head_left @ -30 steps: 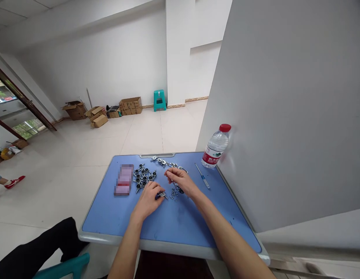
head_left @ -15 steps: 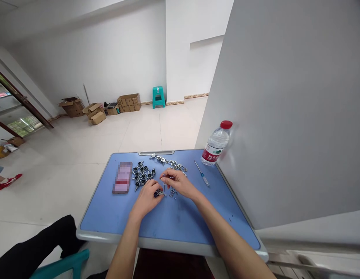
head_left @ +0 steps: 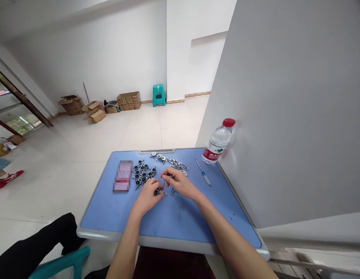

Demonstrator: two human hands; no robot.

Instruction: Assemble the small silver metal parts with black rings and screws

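My left hand (head_left: 147,195) is closed on a small metal fitting (head_left: 160,191) with a dark round part, held low over the blue table; the fingers partly cover it. In my right hand (head_left: 178,182) is a small screwdriver (head_left: 164,183), gripped near its top between thumb and fingers. Its thin shaft points down at the fitting. Beside my left hand lies a pile of metal fittings with black round centres (head_left: 143,173). Several tiny screws or nuts (head_left: 173,191) lie under my right hand. Beyond it are loose metal links and plates (head_left: 175,163).
A second screwdriver (head_left: 203,173) lies on the right of the table (head_left: 185,228). Behind it a water bottle (head_left: 217,143) leans by the grey partition (head_left: 284,116). A blurred pinkish flat object (head_left: 123,176) lies at left. A person's red shoe (head_left: 9,178) shows at far left.
The screwdriver in my right hand has tilted slightly, its shaft now closer to the fitting. My left hand stays almost in place. The view has shifted a little.
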